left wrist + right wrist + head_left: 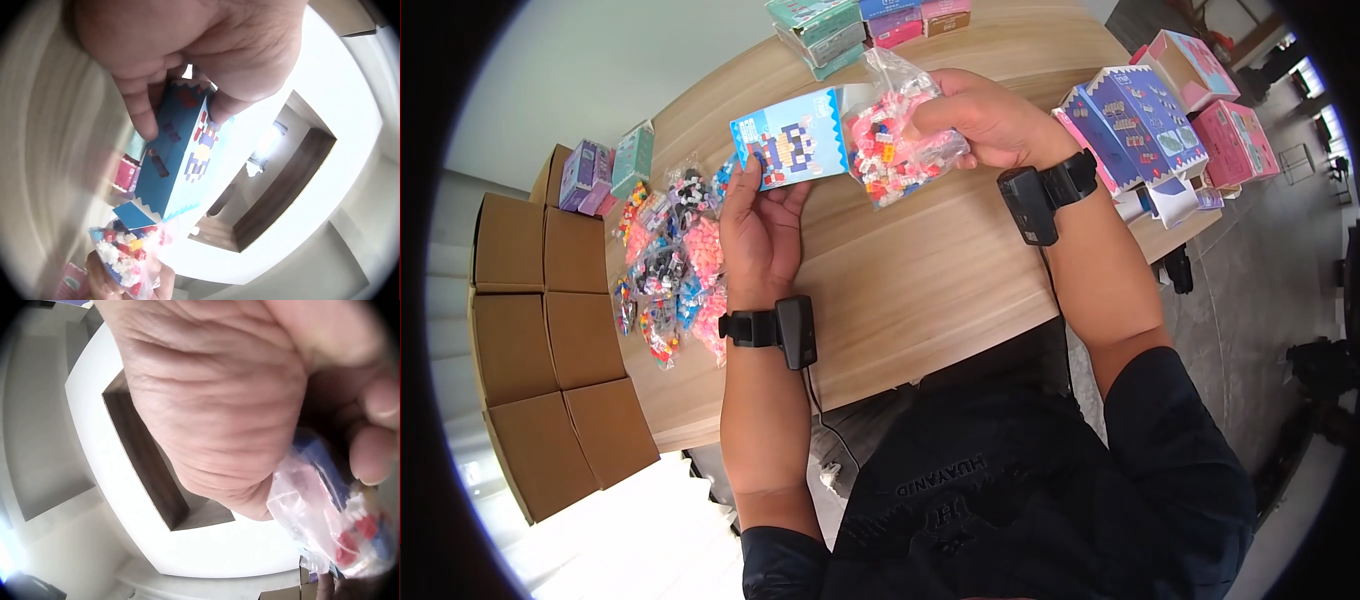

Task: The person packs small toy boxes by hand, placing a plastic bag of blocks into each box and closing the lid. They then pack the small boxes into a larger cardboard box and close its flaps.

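My left hand [764, 232] grips one end of a small blue box [805, 140] printed with a brick figure, thumb on its front. The left wrist view shows the fingers along the far side of the box [164, 156], whose lower flap stands out. My right hand [990, 115] pinches a clear plastic bag [895, 150] of pink, white, red, blue and yellow bricks beside the right end of the box. Bricks show through the bag [350, 534] in the right wrist view, below the curled fingers.
Several bags of bricks [665, 265] lie at the table's left, near brown cartons [555, 330]. Small boxes [605, 175] stand behind them. More boxes stand at the back [820, 35] and open boxes [1135, 130] at the right edge of the wooden table [920, 290].
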### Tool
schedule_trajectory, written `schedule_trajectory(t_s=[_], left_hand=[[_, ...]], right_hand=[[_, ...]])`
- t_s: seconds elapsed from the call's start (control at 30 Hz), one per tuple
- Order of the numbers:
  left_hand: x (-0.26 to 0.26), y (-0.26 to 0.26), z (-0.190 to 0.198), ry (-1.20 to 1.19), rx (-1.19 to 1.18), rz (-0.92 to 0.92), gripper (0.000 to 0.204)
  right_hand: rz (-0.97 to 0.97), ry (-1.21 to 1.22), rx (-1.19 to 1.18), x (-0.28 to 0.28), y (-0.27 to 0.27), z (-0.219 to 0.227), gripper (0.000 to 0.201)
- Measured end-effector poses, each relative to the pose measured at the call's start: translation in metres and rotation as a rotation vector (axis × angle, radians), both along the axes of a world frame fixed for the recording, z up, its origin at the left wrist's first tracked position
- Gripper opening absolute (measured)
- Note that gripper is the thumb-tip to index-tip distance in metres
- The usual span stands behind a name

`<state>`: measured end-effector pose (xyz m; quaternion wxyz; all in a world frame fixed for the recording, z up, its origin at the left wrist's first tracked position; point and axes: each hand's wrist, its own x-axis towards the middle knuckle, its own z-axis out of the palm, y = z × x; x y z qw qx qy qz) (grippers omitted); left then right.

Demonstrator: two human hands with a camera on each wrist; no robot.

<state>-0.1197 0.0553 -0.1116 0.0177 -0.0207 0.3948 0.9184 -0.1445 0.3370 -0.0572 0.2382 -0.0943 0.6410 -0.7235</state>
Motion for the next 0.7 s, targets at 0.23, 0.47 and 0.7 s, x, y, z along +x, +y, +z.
schedule_trajectory(t_s=[0.23, 0.47, 0.7], left_hand=[[0.001, 0.0, -0.002, -0.011, 0.041, -0.025, 0.027], [-0.003, -0.006, -0.005, -0.043, 0.138, 0.028, 0.026], [0.002, -0.002, 0.001, 0.002, 0.021, -0.023, 0.025]], right_hand=[[-0.019, 0.045, -0.049, -0.002, 0.004, 0.002, 0.031], [-0.165, 0.136, -0.237, -0.001, -0.01, 0.002, 0.033], [-0.106, 0.056, -0.243, -0.013, 0.007, -0.006, 0.028]])
